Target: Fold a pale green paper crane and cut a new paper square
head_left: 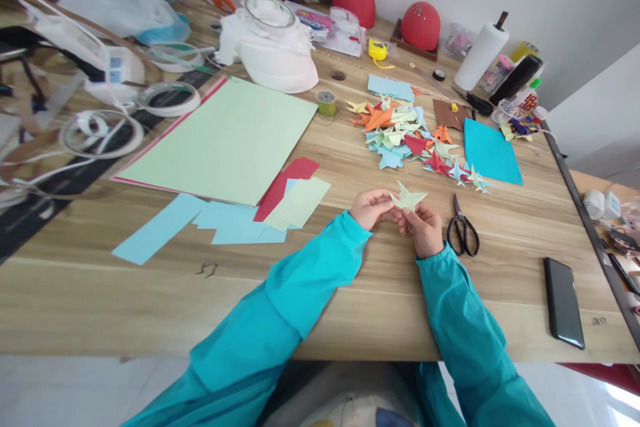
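A pale green origami crane (409, 199) with pointed tips is held up over the table between my two hands. My left hand (373, 207) pinches its left side. My right hand (423, 225) grips the lower edge, thumb on the paper. Just beyond lies a pile of folded paper cranes (395, 133) in orange, green, blue and red. Black-handled scissors (463, 230) rest close to my right hand, points away from me. Left of my hands are loose green paper pieces (300, 203), a red strip (285, 187) and blue strips (160, 227).
Large green sheets (225, 140) lie at left, beside coiled white cables (100, 137). A thread spool (327, 103), yellow tape measure (377, 50) and white roll (483, 53) stand toward the back. A turquoise sheet (493, 152) and black phone (563, 302) are at right.
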Demonstrator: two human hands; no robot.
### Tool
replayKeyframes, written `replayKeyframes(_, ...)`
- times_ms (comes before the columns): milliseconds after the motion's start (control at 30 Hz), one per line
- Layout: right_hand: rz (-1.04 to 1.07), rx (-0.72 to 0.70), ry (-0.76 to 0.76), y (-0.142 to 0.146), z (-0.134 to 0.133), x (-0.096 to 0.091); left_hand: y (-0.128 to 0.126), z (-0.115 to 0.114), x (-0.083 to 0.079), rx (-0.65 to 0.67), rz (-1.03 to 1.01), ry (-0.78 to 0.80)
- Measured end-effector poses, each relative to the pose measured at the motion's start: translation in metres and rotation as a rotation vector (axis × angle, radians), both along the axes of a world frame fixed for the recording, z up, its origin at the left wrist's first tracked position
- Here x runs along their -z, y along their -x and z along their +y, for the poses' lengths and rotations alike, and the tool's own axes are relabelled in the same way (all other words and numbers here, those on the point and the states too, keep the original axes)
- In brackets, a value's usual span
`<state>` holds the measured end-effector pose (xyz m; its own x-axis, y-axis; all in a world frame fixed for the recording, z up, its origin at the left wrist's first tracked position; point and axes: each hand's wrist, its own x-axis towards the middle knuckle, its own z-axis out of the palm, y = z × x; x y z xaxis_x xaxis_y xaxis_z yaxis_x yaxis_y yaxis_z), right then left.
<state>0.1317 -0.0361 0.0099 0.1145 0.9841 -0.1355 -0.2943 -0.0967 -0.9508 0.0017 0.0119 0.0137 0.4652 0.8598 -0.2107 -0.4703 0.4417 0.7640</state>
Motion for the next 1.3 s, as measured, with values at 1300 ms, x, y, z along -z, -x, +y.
replayKeyframes(1300,-0.127,-0.061,-0.018,-0.0006,0.0007,0.0004,0.0,-0.0017,-0.0039,-0.074,0.275,-0.22)
